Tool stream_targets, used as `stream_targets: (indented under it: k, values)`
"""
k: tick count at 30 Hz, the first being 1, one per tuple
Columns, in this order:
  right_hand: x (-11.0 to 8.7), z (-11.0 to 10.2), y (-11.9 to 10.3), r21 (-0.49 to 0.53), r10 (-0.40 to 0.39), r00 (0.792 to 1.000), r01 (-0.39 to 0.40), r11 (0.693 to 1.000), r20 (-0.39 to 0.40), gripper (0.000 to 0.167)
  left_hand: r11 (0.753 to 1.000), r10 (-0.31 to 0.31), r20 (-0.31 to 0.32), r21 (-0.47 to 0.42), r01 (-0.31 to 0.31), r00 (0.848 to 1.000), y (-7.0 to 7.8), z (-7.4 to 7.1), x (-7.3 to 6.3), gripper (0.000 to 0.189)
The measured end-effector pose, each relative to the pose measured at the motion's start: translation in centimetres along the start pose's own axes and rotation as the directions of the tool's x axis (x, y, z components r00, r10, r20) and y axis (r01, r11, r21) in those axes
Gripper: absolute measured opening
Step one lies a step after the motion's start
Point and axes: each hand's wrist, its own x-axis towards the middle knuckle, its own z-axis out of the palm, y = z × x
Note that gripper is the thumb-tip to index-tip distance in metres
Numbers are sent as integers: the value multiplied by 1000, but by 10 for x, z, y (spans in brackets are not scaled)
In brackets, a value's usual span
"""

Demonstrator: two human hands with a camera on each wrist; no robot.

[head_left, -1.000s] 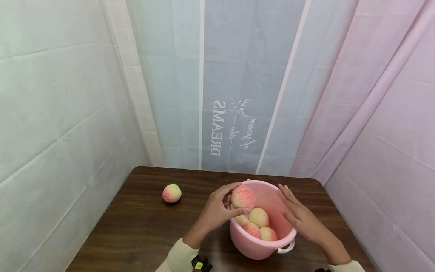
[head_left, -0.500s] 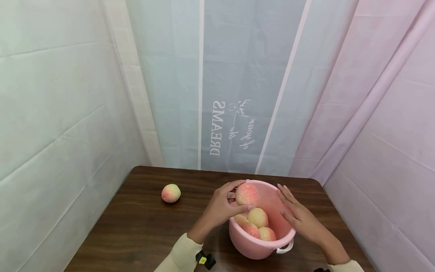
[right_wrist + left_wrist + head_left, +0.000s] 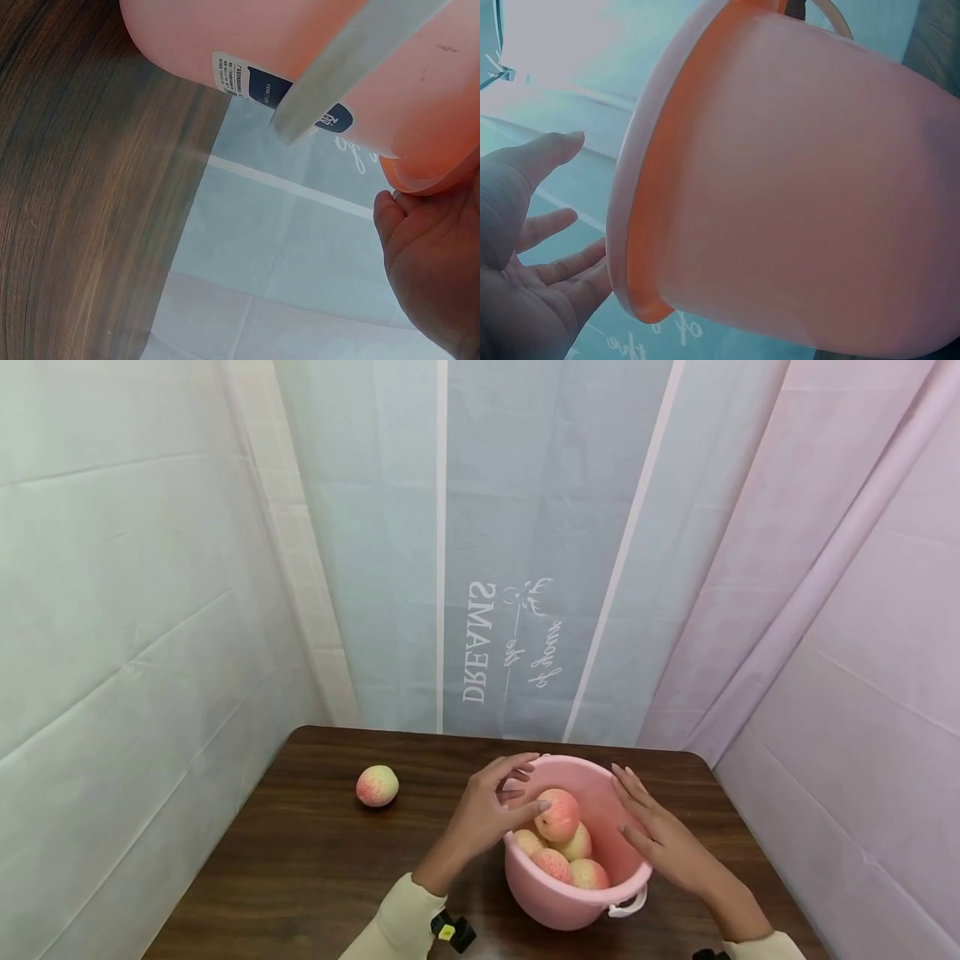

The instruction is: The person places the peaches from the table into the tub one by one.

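A pink bucket (image 3: 551,910) stands on the table with several yellow-and-red peaches inside. The uppermost, a reddish peach (image 3: 561,817), sits over the others just beyond the left thumb tip. My left hand (image 3: 483,810) hovers at the bucket's left rim, fingers spread and parted from that peach. In the left wrist view, its fingers show beside the bucket's rim (image 3: 622,225), with nothing between thumb and fingers. My right hand (image 3: 663,839) lies with extended fingers along the right rim. From the right wrist, the hand (image 3: 435,262) touches the rim and partly leaves the frame.
Another peach (image 3: 377,786) lies alone on the dark wooden table (image 3: 300,860), left of the bucket. A white handle (image 3: 628,906) hangs at the bucket's front right. Printed curtains (image 3: 555,527) rise behind the table's far edge, with pale cloth on both sides.
My left hand has let go of the reddish peach, which has dropped lower into the bucket. Its fingers have spread. The right hand has stayed on the rim.
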Motion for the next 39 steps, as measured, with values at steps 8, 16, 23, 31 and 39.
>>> stream_targets:
  k: [8, 16, 23, 31, 39]
  values:
    - [0, 0, 0, -2, -5, 1000, 5, 1000, 0, 60, 999, -13, 18, -36, 14, 1000, -1, 0, 0, 56]
    - [0, 0, 0, 2, 0, 1000, 0, 1000, -1, 60, 999, 20, 10, -49, -20, 1000, -3, -2, 0, 56]
    - [0, 0, 1, 1, 6, 1000, -6, 1000, 1, 60, 998, 47, -11, -36, -47, 999, -3, -7, 1, 59]
    - [1, 0, 2, 4, 8, 1000, -8, 1000, -3, 61, 999, 23, -29, -29, -24, 999, -4, -16, 1, 60]
    - [1, 0, 2, 6, -8, 1000, 8, 1000, -7, 60, 1000, 4, -62, 23, -3, 998, -4, -26, 1, 63]
